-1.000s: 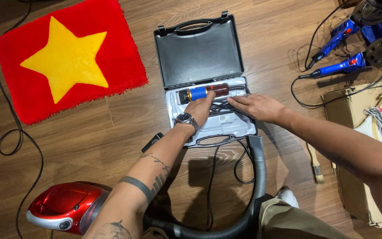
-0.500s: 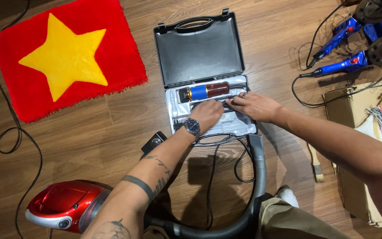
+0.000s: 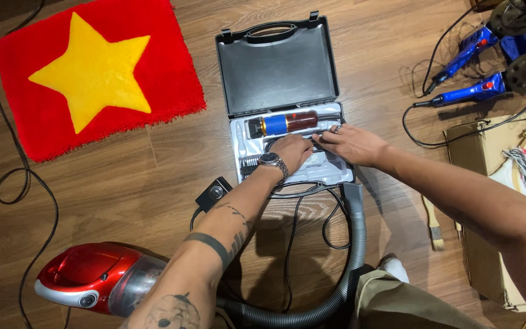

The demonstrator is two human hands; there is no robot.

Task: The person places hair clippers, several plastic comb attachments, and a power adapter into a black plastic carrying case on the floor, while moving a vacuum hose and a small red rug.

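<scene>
An open grey plastic case (image 3: 275, 67) lies on the wooden floor, lid tipped back. In its white tray (image 3: 331, 172) rests a hair clipper (image 3: 284, 123) with a blue band and dark red body. My left hand (image 3: 292, 151), with a wristwatch, is curled over the middle of the tray on a coiled black cord (image 3: 312, 194). My right hand (image 3: 353, 144) comes in from the right, its fingertips pinching the same cord just beside the left hand. The cord trails out of the case toward me to a black adapter (image 3: 213, 194).
A red rug with a yellow star (image 3: 92, 73) lies at the left. A red vacuum cleaner (image 3: 86, 277) and its grey hose (image 3: 355, 244) are near me. Blue corded tools (image 3: 470, 91), a cardboard box (image 3: 476, 183) and a paintbrush (image 3: 433, 225) sit at the right.
My left hand has left the clipper and moved down to the cord in the middle of the tray. The right hand stayed at the tray's right side.
</scene>
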